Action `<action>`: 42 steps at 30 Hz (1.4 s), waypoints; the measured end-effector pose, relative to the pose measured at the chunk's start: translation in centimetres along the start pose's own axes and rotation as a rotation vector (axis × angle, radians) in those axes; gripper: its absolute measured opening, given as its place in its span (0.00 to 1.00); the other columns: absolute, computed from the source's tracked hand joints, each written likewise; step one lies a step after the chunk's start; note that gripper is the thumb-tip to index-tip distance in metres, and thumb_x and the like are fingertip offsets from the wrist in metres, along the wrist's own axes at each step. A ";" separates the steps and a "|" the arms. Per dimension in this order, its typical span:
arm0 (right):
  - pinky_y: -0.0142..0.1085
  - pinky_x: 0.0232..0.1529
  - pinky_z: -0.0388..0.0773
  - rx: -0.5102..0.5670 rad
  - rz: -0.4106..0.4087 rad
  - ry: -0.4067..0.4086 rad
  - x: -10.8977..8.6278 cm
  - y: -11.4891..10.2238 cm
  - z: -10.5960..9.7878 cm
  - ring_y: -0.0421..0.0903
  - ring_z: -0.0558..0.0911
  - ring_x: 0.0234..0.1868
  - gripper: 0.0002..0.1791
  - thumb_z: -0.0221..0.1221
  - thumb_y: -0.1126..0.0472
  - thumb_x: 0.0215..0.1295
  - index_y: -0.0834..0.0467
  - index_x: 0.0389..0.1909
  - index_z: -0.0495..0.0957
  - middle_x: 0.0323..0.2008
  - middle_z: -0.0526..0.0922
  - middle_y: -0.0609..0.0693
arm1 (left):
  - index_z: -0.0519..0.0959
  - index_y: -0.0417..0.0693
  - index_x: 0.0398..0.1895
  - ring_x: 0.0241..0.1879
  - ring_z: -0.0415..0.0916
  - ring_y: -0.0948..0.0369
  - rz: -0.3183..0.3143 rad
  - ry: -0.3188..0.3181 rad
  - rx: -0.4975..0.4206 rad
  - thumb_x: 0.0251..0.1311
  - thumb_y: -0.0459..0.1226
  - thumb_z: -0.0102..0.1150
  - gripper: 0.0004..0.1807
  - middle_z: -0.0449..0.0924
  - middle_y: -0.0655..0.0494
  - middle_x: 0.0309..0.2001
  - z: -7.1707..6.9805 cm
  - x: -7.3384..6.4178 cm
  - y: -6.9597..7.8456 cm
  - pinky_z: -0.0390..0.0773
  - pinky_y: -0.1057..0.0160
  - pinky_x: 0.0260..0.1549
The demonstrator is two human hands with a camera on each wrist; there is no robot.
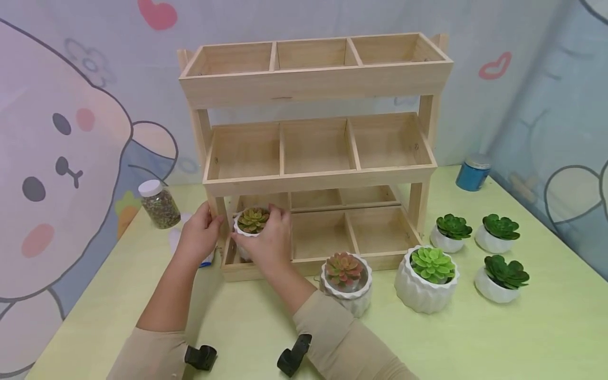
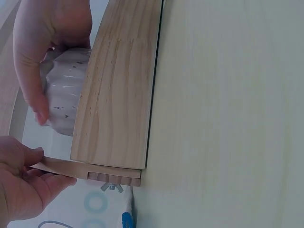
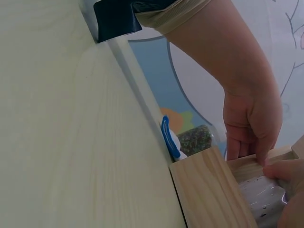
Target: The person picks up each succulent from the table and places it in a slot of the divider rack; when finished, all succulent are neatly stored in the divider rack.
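In the head view, a reddish-green succulent in a white pot sits in the bottom tier's left compartment of a three-tier wooden shelf. My right hand grips this pot, thumb on one side and fingers on the other. With thumb and fingers, my left hand pinches the bottom tier's wooden side panel, just left of the pot. The tier's front board hides the pot's base in the left wrist view.
On the table stand a pink succulent and a bright green one in white ribbed pots. Several small dark green succulents are at right. A blue jar is behind them; a pebble-filled jar stands left of the shelf.
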State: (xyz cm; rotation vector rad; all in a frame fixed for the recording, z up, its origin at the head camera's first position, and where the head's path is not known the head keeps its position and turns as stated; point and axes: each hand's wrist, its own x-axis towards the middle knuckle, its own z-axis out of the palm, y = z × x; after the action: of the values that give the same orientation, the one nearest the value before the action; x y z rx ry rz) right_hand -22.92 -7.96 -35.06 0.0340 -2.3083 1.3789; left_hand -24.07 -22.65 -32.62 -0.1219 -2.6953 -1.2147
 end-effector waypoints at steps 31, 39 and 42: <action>0.40 0.52 0.72 -0.253 -0.010 -0.114 0.2 0.3 -0.8 0.53 0.66 0.55 0.60 0.76 0.35 0.27 0.66 0.59 0.63 0.56 0.65 0.60 | 0.57 0.40 0.68 0.58 0.65 0.39 -0.002 -0.047 -0.007 0.72 0.36 0.41 0.24 0.65 0.33 0.61 0.3 0.0 0.2 0.68 0.43 0.54; 0.40 0.58 0.68 -0.250 -0.080 -0.252 -0.2 -2.7 -5.0 0.51 0.64 0.60 0.61 0.70 0.31 0.34 0.65 0.63 0.60 0.59 0.64 0.56 | 0.56 0.38 0.67 0.58 0.65 0.38 -0.005 -0.046 -0.014 0.72 0.35 0.41 0.24 0.65 0.31 0.61 -0.1 0.1 0.3 0.69 0.42 0.53; 0.42 0.61 0.66 -0.200 -0.067 -0.329 -0.6 -3.2 -6.6 0.51 0.60 0.64 0.62 0.71 0.33 0.35 0.62 0.68 0.56 0.64 0.60 0.55 | 0.56 0.38 0.68 0.58 0.66 0.38 -0.003 -0.042 -0.006 0.72 0.35 0.42 0.24 0.65 0.30 0.60 -0.2 0.1 0.3 0.69 0.42 0.53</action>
State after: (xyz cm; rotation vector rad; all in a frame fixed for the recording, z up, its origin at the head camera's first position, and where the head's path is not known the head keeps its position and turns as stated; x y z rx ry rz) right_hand -19.20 -4.08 -29.98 0.2932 -2.6784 1.1746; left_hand -24.08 -22.59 -32.27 -0.1457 -2.7291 -1.2354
